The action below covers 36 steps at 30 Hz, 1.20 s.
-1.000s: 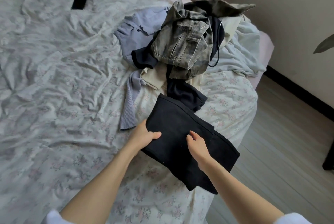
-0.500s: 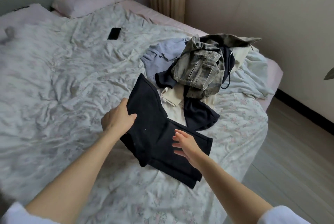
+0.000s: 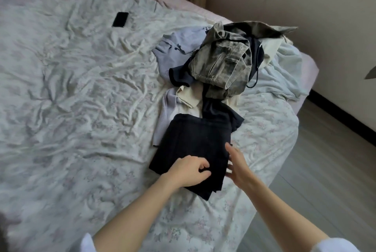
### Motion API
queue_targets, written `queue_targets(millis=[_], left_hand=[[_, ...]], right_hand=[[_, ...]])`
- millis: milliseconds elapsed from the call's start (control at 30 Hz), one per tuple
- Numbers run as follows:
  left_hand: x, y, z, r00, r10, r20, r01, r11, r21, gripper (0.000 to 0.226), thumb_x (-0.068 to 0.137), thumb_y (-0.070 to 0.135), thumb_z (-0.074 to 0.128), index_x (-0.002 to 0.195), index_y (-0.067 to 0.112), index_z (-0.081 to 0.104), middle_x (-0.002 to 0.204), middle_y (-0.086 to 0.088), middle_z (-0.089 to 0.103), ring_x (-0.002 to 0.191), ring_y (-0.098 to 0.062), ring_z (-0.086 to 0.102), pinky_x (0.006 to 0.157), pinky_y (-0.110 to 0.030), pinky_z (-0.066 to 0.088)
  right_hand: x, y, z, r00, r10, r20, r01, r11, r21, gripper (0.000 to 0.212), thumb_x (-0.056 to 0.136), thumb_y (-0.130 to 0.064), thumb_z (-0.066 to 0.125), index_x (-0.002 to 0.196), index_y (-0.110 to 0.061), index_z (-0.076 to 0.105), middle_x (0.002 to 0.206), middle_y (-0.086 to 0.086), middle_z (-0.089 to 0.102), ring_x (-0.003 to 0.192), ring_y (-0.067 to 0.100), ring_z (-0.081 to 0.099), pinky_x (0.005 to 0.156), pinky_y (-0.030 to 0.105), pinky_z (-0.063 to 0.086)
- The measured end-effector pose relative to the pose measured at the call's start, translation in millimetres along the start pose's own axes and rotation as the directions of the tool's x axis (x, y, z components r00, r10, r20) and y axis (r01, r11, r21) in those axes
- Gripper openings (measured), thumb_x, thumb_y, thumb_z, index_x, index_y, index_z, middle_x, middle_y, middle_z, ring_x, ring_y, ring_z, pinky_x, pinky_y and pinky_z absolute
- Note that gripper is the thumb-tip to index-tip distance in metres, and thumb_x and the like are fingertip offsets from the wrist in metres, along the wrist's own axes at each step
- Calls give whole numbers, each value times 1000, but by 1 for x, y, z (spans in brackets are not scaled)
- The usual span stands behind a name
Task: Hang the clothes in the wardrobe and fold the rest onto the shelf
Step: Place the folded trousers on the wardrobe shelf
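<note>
Item: folded black garment [image 3: 193, 146], just in front of the clothes pile [image 3: 221, 68], our left hand [image 3: 189, 172] resting on it with curled fingers, right hand [image 3: 239, 166] open beside; we judge it soft, light, best lifted from beneath.

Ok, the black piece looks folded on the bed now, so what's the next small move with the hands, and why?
Probably slide both hands under the folded black garment and lift it flat. It lies as a compact rectangle on the bed, the left hand resting on its near part with fingers curled, the right hand open at its right edge. The shelf is out of view, and the clothes pile remains unsorted.
</note>
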<state>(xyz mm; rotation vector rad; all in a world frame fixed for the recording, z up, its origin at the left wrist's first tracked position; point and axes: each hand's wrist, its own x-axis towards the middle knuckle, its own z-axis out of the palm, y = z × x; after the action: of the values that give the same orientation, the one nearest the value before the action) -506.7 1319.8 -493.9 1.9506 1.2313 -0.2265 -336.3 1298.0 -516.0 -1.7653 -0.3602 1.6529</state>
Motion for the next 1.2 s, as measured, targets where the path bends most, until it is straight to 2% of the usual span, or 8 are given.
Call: queue_targets(millis=[100, 200, 300, 533, 800, 933, 1033, 1200], left_hand=[[15, -23, 12, 975, -159, -155, 142, 983, -117, 38, 92, 36, 48, 129, 25, 52, 132, 2, 51, 121, -19, 47, 100, -41, 40], [32, -56, 14, 898, -367, -244, 324, 925, -200, 50, 94, 35, 46, 141, 22, 34, 145, -2, 33, 130, -24, 36, 104, -43, 37], [44, -89, 16, 841, -516, -161, 451, 834, -319, 66, 92, 40, 51, 147, 20, 21, 151, -7, 23, 135, -30, 28, 108, -46, 33], [54, -126, 26, 817, -576, -24, 395, 590, -705, 82, 78, 44, 71, 143, 15, 30, 139, -3, 45, 123, -21, 48, 101, -34, 41], [66, -122, 8, 844, -536, 29, 316, 452, -834, 59, 72, 36, 79, 120, 14, 54, 112, 0, 65, 97, -17, 65, 84, -34, 54], [54, -101, 7, 817, -561, -131, 286, 592, -754, 42, 75, 31, 75, 107, 23, 49, 96, 12, 60, 84, -4, 59, 62, -20, 46], [39, -86, 5, 761, -579, -292, 200, 638, -744, 35, 77, 28, 73, 102, 25, 50, 94, 12, 61, 82, -1, 58, 60, -16, 43], [-13, -70, -46, 577, -627, -523, 99, 690, -717, 42, 77, 34, 71, 108, 30, 42, 86, 25, 53, 77, 5, 52, 59, -11, 38]], right_hand=[[12, 25, -20, 993, 105, -56, -107, 994, -38, 60, 96, -38, 47, 146, -17, 22, 137, 7, 47, 117, 28, 53, 97, 46, 46], [26, 42, -19, 988, 141, -61, -146, 986, -80, 49, 97, -36, 45, 139, -13, 36, 126, 5, 56, 108, 23, 58, 87, 39, 50], [37, 54, -10, 988, 110, -113, -122, 987, -107, 37, 97, -33, 44, 127, -12, 45, 112, 1, 59, 99, 18, 59, 78, 32, 50], [64, 60, -4, 970, 51, -238, -76, 993, -94, 50, 88, -30, 60, 131, -11, 42, 122, 4, 56, 107, 22, 57, 95, 40, 48], [75, 44, -8, 959, 235, -160, -235, 972, 17, 34, 83, -25, 69, 105, -2, 57, 99, 12, 68, 89, 29, 67, 81, 40, 56], [59, 32, 14, 967, -3, -254, -52, 976, -210, 19, 85, -13, 54, 101, -3, 54, 87, 11, 62, 76, 24, 63, 61, 30, 51], [37, 11, 36, 942, -269, -199, 181, 910, -373, 20, 81, -9, 48, 90, -27, 45, 88, 3, 58, 73, 16, 59, 56, 26, 45], [-3, -46, 82, 735, -678, 13, 590, 629, -506, 35, 87, -10, 48, 115, -28, 42, 104, -12, 49, 84, 4, 50, 67, 22, 39]])
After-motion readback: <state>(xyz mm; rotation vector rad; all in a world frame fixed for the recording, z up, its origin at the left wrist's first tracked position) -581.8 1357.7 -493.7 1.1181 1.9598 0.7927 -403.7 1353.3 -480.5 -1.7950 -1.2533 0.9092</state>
